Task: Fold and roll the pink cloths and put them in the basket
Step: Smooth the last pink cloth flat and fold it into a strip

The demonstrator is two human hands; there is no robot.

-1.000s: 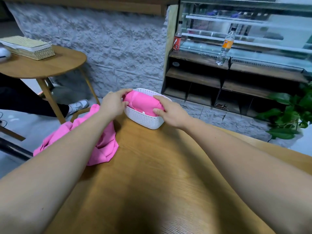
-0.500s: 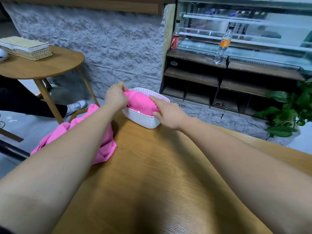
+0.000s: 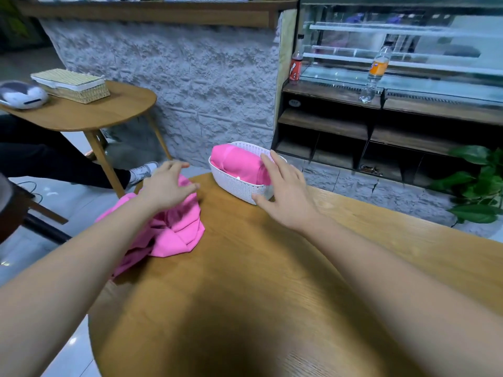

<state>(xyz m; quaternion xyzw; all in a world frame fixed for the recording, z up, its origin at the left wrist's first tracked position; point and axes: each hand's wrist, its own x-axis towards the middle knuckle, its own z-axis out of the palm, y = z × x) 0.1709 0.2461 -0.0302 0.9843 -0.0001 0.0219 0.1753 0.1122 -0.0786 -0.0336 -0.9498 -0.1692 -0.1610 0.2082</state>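
Left hand [image 3: 168, 187]: arm outstretched, fingers spread and relaxed, palm down | Right hand [image 3: 285, 198]: arm outstretched, fingers straight and splayed, palm down | hands apart

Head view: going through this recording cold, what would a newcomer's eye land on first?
The bright pink stands out: a rolled pink cloth lying in the white basket at the far edge of the wooden table, and a loose pink pile draped over the table's left edge. Both bare arms reach in, the left hand spread open above the pile and the right hand open beside the basket's near right end.
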